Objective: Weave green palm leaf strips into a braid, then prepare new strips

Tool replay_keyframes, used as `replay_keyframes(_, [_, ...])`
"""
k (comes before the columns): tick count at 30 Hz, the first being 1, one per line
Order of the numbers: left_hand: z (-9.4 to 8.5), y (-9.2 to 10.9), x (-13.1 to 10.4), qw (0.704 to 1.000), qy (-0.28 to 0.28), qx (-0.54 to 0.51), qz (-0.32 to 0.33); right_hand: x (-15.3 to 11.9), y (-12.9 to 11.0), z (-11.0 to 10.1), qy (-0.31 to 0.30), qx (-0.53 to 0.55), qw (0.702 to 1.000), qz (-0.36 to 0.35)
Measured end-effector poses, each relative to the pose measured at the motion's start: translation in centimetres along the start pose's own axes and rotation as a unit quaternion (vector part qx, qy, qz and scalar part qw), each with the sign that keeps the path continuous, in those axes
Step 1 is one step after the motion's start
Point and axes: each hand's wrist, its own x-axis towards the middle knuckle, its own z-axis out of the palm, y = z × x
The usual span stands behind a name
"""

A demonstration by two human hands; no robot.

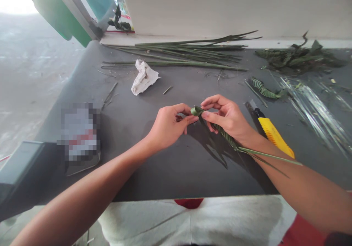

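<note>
Fingers of the left hand (170, 127) pinch the looped end of a braided green leaf (227, 138) above the worktop (165, 172); the right hand (231, 119) grips just beside. Either pinch slackening could let the loop spring open. A forearm swing might knock the yellow cutter (275, 136). Farther back lie crumpled paper (144, 78) and long leaf strips (178, 52).

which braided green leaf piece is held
The looped braided green leaf piece, in left hand and right hand; the curved one and leafy heap lie on the grey table.
</note>
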Motion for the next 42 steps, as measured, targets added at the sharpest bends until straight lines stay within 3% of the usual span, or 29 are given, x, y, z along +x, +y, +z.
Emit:
replay_keyframes(5, [0.2, -0.1, 0.0, 0.997, 0.018, 0.045, 0.053, 0.1, 0.0, 0.0, 0.018, -0.012, 1.000, -0.001])
replay_keyframes(10, [0.1, 0.1, -0.1, 0.993, -0.003, 0.087, 0.078, 0.0, 0.0, 0.1, 0.031, -0.035, 0.999, -0.013])
replay_keyframes(16, [0.2, 0.1, -0.1, 0.992, 0.017, 0.101, 0.067, -0.1, 0.4, 0.1, 0.032, -0.051, 0.998, -0.021])
replay_keyframes(19, [0.1, -0.3, 0.2, 0.997, 0.020, 0.056, 0.054, -0.1, 0.4, 0.1, 0.030, -0.059, 0.998, -0.023])
replay_keyframes(22, [0.0, -0.6, 0.5, 0.999, -0.014, -0.029, 0.021, -0.1, 0.3, 0.2, 0.032, -0.067, 0.997, -0.024])
replay_keyframes(29, [0.0, -0.8, 0.8, 0.982, -0.026, -0.179, -0.051, -0.1, 0.2, 0.3, 0.033, -0.057, 0.998, -0.022])
replay_keyframes(42, [0.5, -0.4, -0.2, 0.979, -0.075, -0.182, -0.047, 0.0, 0.0, 0.3, 0.040, -0.016, 0.999, -0.009])
